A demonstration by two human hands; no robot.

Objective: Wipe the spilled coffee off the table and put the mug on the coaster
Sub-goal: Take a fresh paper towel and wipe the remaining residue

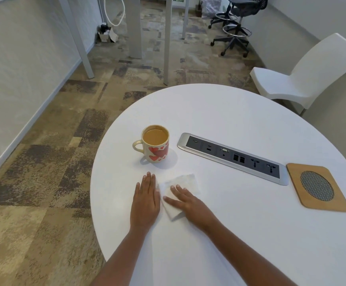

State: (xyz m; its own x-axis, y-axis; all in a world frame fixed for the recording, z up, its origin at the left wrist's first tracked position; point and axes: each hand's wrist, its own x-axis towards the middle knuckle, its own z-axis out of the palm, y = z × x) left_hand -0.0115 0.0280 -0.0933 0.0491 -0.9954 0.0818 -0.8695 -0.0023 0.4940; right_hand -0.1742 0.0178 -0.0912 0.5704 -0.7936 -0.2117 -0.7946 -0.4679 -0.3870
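While the right hand [186,201] lies palm down on a folded white tissue [188,180], its fingers [177,189] straight, a little spread and pressing the paper to the white table [229,223], wiping looks to be the step in hand. The left hand [145,201] rests flat on the bare tabletop just left of the tissue, with its fingers straight, close together and holding nothing. Whether its edge touches the paper I cannot tell. Just beyond the left fingertips, and apart from them, stands the mug [156,147]. It is upright, cream with red hearts, and holds milky coffee, with its handle turned away from the right hand. No brown stain shows on the table around either set of fingers, and anything beneath the tissue is hidden. The coaster [317,186], wooden with a round mesh centre, lies well to the right of the right fingers. A recessed socket panel [231,157] runs between the mug and the coaster. I judge the wipe to be near its end, with the mug not yet moved. The next move calls for lifting the tissue to check the spot. One hand should then curl round the handle and carry the mug level and slowly past the sockets, because any tilt could spill the coffee again.
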